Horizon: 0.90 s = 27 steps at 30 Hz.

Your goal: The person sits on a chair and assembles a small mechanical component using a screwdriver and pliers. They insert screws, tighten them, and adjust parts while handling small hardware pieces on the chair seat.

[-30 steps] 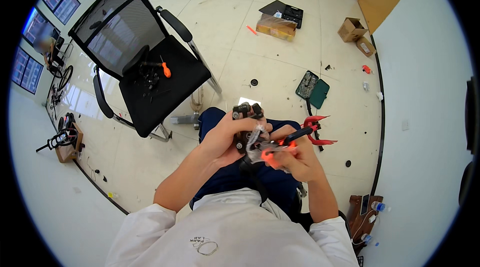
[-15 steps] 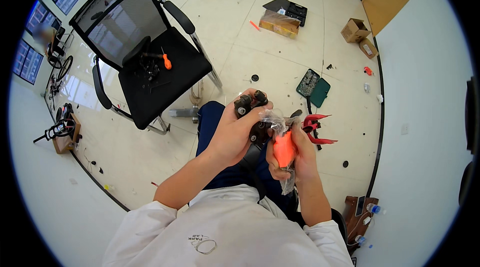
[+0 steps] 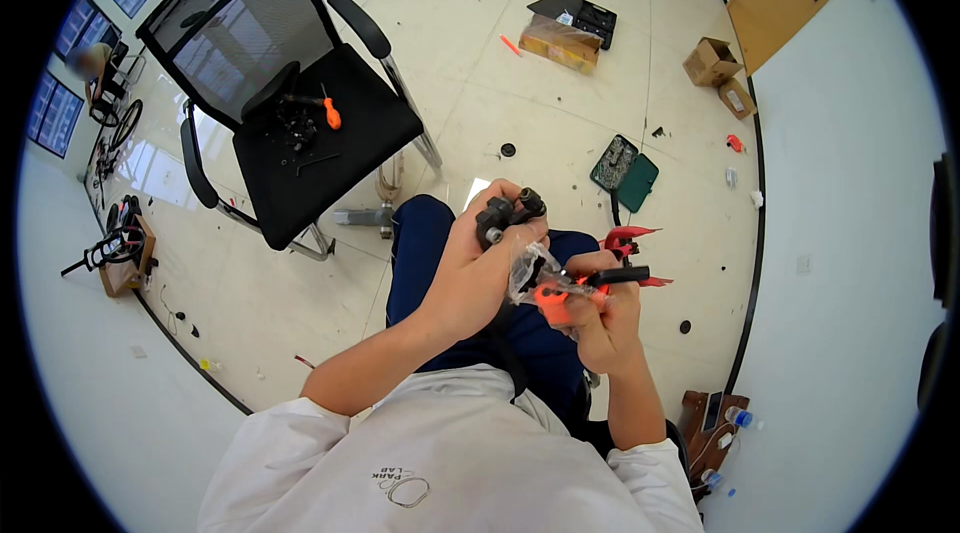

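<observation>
My left hand (image 3: 468, 268) is closed around a black metal part (image 3: 497, 220) with round ends and a silver bolt; its lower portion is hidden by my fingers. Close beside it, my right hand (image 3: 608, 318) grips an orange piece (image 3: 555, 303) partly wrapped in crumpled clear plastic (image 3: 530, 271). A short black bar (image 3: 622, 275) sticks out to the right over that hand's fingers; whether it joins the orange piece I cannot tell. The plastic reaches the black part or nearly so. Just beyond my right hand shows a red forked thing (image 3: 630, 234), partly covered.
A black mesh chair (image 3: 330, 133) ahead left holds an orange-handled screwdriver (image 3: 331, 113), a hex key (image 3: 317, 162) and dark parts. On the floor lie an open green case (image 3: 637, 183), a carton (image 3: 560, 43) and cardboard boxes (image 3: 711, 63). Another person (image 3: 95, 68) sits far left.
My right hand has turned, tipping the orange piece from upright to slanted, and the black bar now shows across the fingers. The black part in my left hand has rotated slightly.
</observation>
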Motion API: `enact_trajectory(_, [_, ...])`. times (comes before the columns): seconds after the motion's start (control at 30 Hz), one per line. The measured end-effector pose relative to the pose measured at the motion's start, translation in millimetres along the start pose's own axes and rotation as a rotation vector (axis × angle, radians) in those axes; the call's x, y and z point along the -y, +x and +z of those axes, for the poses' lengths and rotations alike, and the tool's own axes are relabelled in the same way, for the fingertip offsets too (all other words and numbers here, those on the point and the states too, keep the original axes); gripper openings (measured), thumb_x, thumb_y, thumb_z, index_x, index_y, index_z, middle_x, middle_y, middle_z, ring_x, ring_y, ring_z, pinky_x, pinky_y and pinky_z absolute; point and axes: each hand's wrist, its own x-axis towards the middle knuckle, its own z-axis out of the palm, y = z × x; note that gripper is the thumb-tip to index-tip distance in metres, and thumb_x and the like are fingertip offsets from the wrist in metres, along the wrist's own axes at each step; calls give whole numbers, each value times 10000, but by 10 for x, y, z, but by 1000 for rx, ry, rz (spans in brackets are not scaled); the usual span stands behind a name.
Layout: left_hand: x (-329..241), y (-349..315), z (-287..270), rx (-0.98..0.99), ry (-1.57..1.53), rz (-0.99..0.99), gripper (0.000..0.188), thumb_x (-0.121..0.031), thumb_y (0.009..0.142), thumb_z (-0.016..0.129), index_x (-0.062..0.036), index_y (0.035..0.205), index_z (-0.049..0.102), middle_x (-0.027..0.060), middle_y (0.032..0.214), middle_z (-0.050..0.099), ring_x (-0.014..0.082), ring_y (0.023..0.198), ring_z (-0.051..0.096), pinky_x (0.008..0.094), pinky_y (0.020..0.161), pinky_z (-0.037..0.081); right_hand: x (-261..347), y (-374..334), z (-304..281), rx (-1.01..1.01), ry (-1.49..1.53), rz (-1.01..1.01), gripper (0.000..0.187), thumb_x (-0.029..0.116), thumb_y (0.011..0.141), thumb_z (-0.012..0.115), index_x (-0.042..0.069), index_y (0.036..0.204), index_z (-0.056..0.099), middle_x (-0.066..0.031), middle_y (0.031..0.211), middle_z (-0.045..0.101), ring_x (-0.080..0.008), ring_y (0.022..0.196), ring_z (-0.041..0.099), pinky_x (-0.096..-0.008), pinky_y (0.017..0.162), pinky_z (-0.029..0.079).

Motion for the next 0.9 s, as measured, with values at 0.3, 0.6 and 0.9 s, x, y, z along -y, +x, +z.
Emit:
enact_trajectory(0.3, [48,-142,34,-6,62,174,71,-38,920,497,-30,959,438,38,796,512,81,692,532,246,640,461,96,-95,139,-9,-29,-10,146,124,868,665,5,952,677,-124,887,601,-211,593,579,-280,556,465])
enact_trajectory(0.6, [123,-84,-76,98,592,292,76,-35,908,513,-37,930,440,14,796,471,71,688,495,231,624,425,7,-102,229,144,-147,-17,162,122,801,690,-5,870,616,-134,838,559,-308,573,572,-342,487,452])
enact_trajectory(0.9, [36,47,-62,68,-123,-38,102,-27,877,558,-42,927,470,60,845,521,120,695,522,290,639,476,-45,-225,183,-28,284,132,203,140,866,635,-12,937,521,-55,695,575,-107,550,549,-239,485,414])
